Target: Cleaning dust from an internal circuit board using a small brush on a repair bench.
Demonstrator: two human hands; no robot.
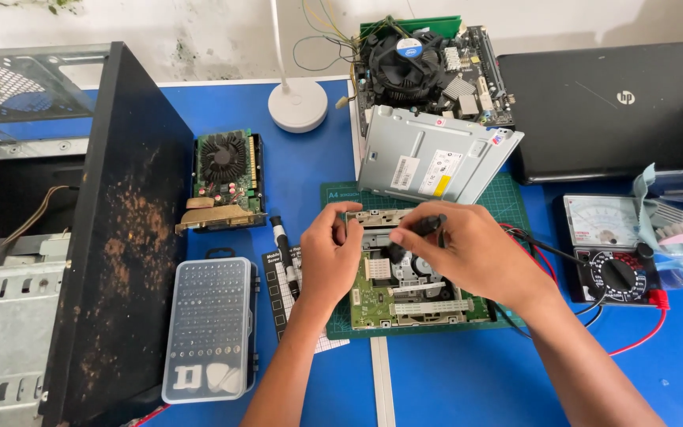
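My right hand [468, 253] covered most of the black tool [414, 236], so its tip was hidden. My left hand [330, 253] hid the opened drive's [405, 296] left edge. The computer case [65, 237], perhaps a tower, was cut off at the frame's left.

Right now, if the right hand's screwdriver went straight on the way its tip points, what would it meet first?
Probably the opened optical drive: the right hand angles the dark screwdriver down-left at its mechanism, beside the left hand. Depth is unclear.

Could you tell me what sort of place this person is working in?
Probably a computer repair bench: an opened optical drive lies on a green cutting mat, with an analogue multimeter, a motherboard and an open desktop case around it.
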